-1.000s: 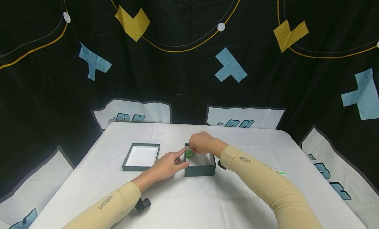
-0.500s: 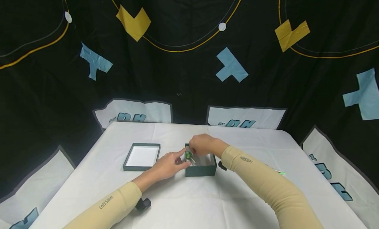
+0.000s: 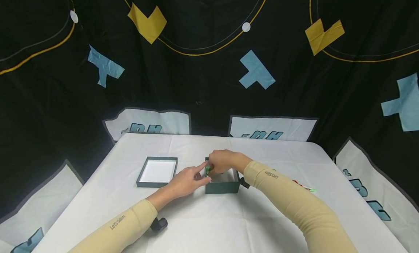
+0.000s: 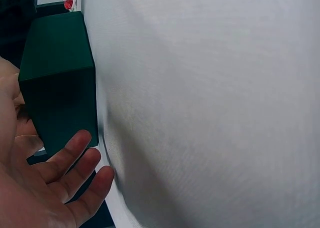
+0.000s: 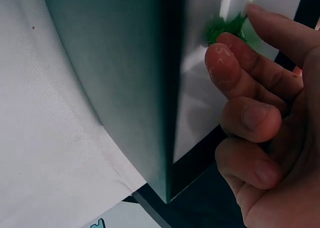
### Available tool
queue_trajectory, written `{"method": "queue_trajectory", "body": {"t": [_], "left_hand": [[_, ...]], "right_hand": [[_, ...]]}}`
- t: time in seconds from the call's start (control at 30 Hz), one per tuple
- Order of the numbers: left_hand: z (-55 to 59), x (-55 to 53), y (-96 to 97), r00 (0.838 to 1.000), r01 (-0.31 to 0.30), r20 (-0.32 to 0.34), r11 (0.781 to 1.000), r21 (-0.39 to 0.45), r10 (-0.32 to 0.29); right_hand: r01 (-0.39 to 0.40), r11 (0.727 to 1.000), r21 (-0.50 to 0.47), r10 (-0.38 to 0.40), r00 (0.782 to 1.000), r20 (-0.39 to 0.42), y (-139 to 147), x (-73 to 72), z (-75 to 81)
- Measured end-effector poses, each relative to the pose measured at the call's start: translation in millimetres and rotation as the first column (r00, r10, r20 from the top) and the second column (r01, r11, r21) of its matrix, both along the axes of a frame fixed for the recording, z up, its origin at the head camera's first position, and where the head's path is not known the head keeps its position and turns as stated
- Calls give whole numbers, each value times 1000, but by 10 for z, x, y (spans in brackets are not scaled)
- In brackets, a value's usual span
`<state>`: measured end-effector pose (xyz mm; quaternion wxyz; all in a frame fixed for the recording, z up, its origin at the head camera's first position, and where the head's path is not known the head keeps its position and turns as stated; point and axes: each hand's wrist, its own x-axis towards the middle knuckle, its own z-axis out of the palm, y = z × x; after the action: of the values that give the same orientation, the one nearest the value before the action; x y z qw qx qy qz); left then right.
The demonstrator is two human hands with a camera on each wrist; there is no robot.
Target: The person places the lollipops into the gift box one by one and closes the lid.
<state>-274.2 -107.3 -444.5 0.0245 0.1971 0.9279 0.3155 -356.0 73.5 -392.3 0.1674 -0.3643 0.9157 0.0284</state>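
Box (image 3: 222, 188) — open upward, long axis unclear

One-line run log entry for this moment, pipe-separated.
left hand: at dark green box, left side | right hand: inside box, at bright green item, grip unclear | shallow lid: on white table, left of box

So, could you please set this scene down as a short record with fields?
Box: dark green, pale inside, open on top
Green item: inside the box by its left wall
Left grip: thumb and index finger at the box's left edge
Right grip: fingers in the box at the green item; whether pinching is unclear
Lid: shallow, open side up, left of the box
Red and green items: on the table, by the right sleeve
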Motion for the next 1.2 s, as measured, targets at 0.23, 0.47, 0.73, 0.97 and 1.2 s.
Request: {"method": "queue_trajectory", "body": {"t": [0.23, 0.47, 0.73, 0.97, 1.2], "left_hand": [[-5, -12, -5, 1000, -5, -8, 1000, -1, 5], [-6, -15, -4, 1000, -6, -8, 1000, -9, 6], [5, -13, -9, 1000, 2, -16, 1000, -2, -2], [11, -17, -15, 1000, 8, -8, 1000, -18, -8], [18, -12, -11, 1000, 15, -18, 1000, -26, -15]], "right_hand": [[-10, 999, 35, 11, 999, -37, -16, -38, -33], [-3, 998, 62, 7, 998, -58, -12, -70, -89], [16, 996, 84, -7, 994, -109, -13, -53, -87], [19, 988, 152, 12, 980, -199, -31, -55, -118], [19, 975, 220, 42, 963, -268, -53, -27, -120]]}}
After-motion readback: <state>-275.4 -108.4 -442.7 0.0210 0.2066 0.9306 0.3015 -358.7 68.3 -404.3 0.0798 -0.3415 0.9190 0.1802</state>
